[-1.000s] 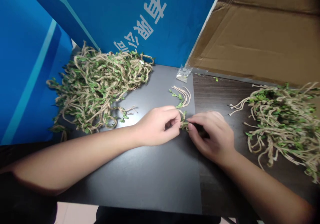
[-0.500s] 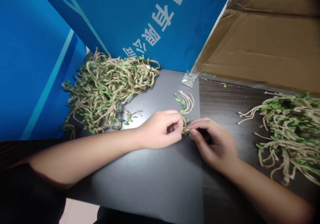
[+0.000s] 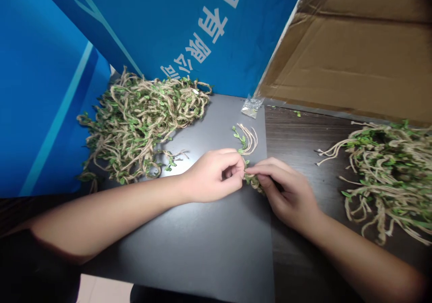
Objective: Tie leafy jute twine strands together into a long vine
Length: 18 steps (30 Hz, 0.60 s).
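Note:
A length of braided jute twine with green leaves [image 3: 254,182] runs between my two hands above the grey mat. My left hand [image 3: 219,174] is closed in a pinch on it, and its loose twine ends [image 3: 249,140] with a leafy sprig fan out beyond the knuckles. From the right, my right hand [image 3: 290,190] reaches in with its index finger stretched to the left fingertips. Its thumb and curled fingers close on the same braid, part of which they hide.
A big heap of leafy twine pieces [image 3: 145,123] lies at the left, and another heap [image 3: 391,177] at the right on dark wood. Blue printed panels [image 3: 168,24] and a cardboard sheet [image 3: 354,60] stand behind. A small clear plastic bag [image 3: 252,106] lies by the mat's [image 3: 202,249] back edge.
My right index finger has stretched forward to my left fingertips, and more of the braid shows below it. The left hand keeps its pinch. The whole view has shifted slightly.

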Available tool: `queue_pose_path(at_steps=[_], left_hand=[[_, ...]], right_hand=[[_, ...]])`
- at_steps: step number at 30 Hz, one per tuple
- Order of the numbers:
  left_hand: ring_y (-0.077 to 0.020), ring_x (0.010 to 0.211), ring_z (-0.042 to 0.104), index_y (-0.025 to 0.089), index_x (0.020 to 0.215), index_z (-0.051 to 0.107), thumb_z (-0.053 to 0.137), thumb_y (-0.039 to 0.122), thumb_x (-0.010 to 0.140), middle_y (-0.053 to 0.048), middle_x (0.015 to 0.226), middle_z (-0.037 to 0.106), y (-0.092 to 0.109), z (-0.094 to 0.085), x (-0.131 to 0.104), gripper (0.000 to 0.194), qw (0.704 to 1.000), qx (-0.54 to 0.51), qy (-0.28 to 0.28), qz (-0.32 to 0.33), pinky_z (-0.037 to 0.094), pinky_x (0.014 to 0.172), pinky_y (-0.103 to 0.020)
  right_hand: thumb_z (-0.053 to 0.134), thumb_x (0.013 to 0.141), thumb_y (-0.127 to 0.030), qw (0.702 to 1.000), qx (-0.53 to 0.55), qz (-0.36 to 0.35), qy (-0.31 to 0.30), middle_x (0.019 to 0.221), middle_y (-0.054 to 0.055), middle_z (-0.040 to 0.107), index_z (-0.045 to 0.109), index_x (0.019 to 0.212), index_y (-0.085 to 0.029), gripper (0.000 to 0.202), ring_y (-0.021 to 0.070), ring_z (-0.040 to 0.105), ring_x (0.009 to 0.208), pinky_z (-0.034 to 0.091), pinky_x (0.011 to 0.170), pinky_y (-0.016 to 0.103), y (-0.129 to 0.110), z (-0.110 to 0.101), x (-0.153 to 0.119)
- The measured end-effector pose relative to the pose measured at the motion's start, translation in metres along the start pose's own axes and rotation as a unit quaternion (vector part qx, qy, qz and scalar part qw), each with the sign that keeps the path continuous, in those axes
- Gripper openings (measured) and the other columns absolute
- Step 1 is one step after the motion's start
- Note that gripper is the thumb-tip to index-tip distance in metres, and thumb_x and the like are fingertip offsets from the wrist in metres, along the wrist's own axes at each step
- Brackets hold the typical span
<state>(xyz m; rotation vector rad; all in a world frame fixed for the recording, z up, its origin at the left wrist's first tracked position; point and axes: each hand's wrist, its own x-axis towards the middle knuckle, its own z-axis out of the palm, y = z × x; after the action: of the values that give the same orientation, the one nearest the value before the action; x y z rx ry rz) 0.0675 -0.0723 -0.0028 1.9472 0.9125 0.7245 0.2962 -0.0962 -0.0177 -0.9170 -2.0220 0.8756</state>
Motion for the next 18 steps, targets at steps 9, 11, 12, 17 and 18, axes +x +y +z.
queue_pose_path(at_steps=[9,11,12,17,18], left_hand=[[-0.0084,0.070,0.054,0.014,0.082,0.063,0.060,0.010,0.088,0.001,0.078,0.059,-0.0008,-0.0011,0.0009,0.008,1.000,0.001,-0.008,0.009,0.044,0.067,-0.021],[-0.0087,0.071,0.054,0.014,0.081,0.063,0.060,0.011,0.088,0.001,0.078,0.059,-0.0006,-0.0013,0.0012,0.008,1.000,0.000,-0.008,0.008,0.044,0.067,-0.022],[-0.0087,0.071,0.054,0.014,0.081,0.063,0.060,0.011,0.088,0.001,0.078,0.059,-0.0005,-0.0014,0.0013,0.008,1.000,-0.002,-0.007,0.008,0.044,0.067,-0.022],[-0.0090,0.071,0.054,0.014,0.081,0.062,0.059,0.010,0.088,0.001,0.079,0.059,0.0002,-0.0012,0.0005,0.009,1.000,-0.005,-0.002,0.007,0.044,0.067,-0.022],[-0.0091,0.071,0.054,0.014,0.081,0.062,0.059,0.010,0.088,0.001,0.078,0.059,0.0003,-0.0011,0.0005,0.009,1.000,-0.003,-0.002,0.007,0.044,0.067,-0.022]], right_hand=[[0.054,0.101,-0.008,0.999,0.016,0.029,0.001,0.096,0.000,0.069,0.066,0.109,-0.021,0.019,0.0090,0.064,0.084,0.050,0.075,0.022,-0.0026,0.0004,0.0003],[0.054,0.101,-0.008,0.999,0.024,0.036,0.003,0.095,0.000,0.069,0.065,0.107,-0.021,0.018,0.0096,0.064,0.085,0.050,0.075,0.023,-0.0028,-0.0007,-0.0009],[0.053,0.101,-0.008,0.999,0.029,0.038,0.003,0.095,0.001,0.069,0.064,0.105,-0.021,0.017,0.0098,0.064,0.085,0.050,0.076,0.024,-0.0029,-0.0013,-0.0015],[0.053,0.098,-0.008,0.997,0.066,0.037,-0.004,0.095,0.001,0.067,0.058,0.096,-0.021,0.014,0.0116,0.062,0.085,0.048,0.074,0.026,-0.0046,-0.0033,-0.0023],[0.054,0.097,-0.009,0.997,0.070,0.036,-0.006,0.095,0.001,0.066,0.057,0.094,-0.021,0.013,0.0120,0.062,0.085,0.048,0.074,0.027,-0.0052,-0.0033,-0.0023]])
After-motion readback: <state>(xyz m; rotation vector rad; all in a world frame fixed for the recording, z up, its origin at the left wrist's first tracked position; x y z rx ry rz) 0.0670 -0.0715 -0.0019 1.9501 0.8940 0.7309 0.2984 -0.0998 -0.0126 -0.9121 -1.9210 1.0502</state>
